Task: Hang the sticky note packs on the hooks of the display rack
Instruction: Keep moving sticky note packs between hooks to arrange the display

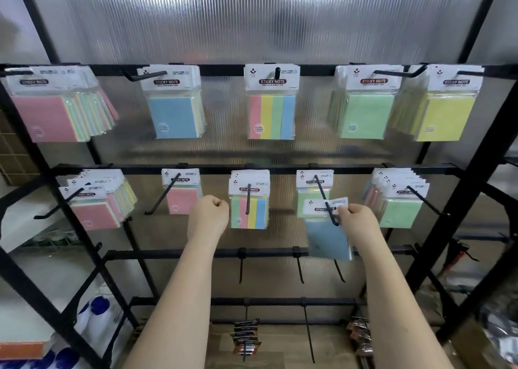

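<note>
Black metal bars make up the display rack [280, 169], with clear ribbed plastic sheet [252, 18] behind it. On the far left of the top row hangs a thick bunch of pink packs [53, 108]. Lower down, the left hand [208, 214] is raised in front of the second row, fingers curled into a fist with nothing in them. Just right of it hang striped packs [249, 204]. Further right, the right hand [357, 223] pinches the white header card of a blue sticky note pack [328, 230], which sits at the tip of a hook [326, 200] in the second row, tilted slightly. A green pack [308, 197] hangs behind it. Below is a wooden floor [280, 346].
</note>
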Tool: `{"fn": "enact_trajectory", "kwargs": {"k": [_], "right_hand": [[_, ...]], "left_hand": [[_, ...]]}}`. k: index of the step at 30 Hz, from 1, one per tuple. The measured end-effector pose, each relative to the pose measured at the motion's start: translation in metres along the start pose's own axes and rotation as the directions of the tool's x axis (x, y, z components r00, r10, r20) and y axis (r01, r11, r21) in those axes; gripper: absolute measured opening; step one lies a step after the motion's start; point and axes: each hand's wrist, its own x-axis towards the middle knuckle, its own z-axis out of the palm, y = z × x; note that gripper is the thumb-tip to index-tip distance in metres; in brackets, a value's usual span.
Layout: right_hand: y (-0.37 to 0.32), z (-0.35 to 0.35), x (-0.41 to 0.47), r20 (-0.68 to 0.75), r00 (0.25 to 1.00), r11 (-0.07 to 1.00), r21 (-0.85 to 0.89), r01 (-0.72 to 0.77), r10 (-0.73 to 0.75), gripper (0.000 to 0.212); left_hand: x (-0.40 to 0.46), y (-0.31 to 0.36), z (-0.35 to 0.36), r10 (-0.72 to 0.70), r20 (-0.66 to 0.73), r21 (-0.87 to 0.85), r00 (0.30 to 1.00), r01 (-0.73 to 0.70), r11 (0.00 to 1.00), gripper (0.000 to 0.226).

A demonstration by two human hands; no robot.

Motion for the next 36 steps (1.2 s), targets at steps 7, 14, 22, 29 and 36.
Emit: {"fn": "enact_trajectory", "kwargs": {"k": [7, 14, 22, 29, 36], "right_hand": [[-0.001, -0.023, -0.018, 0.044, 0.998, 0.976, -0.216, -0.024, 0.034, 0.033], [-0.011, -0.046, -0.039, 0.036, 0.999, 0.971, -0.237, -0.022, 0.031, 0.036], [-0.016, -0.060, -0.055, -0.036, 0.999, 0.982, -0.186, -0.019, 0.013, 0.041], [-0.015, -0.056, -0.055, -0.073, 0.997, 0.996, -0.084, 0.005, -0.011, 0.047], [-0.026, -0.051, -0.061, -0.121, 0.992, 0.999, 0.009, 0.040, -0.039, 0.044]], "left_hand": [[0.018, 0.009, 0.021, 0.000, 0.130, 0.002, 0.991, 0.000, 1.000, 0.036], [0.016, 0.008, 0.042, -0.098, 0.050, -0.028, 0.994, 0.100, 0.995, 0.020], [0.008, 0.003, 0.048, -0.029, 0.151, -0.299, 0.988, 0.073, 0.951, 0.018], [-0.008, 0.007, 0.035, -0.026, 0.145, -0.418, 0.989, 0.085, 0.904, 0.031], [-0.028, 0.011, 0.015, 0.043, 0.120, -0.336, 0.992, 0.000, 0.942, 0.037]]}}
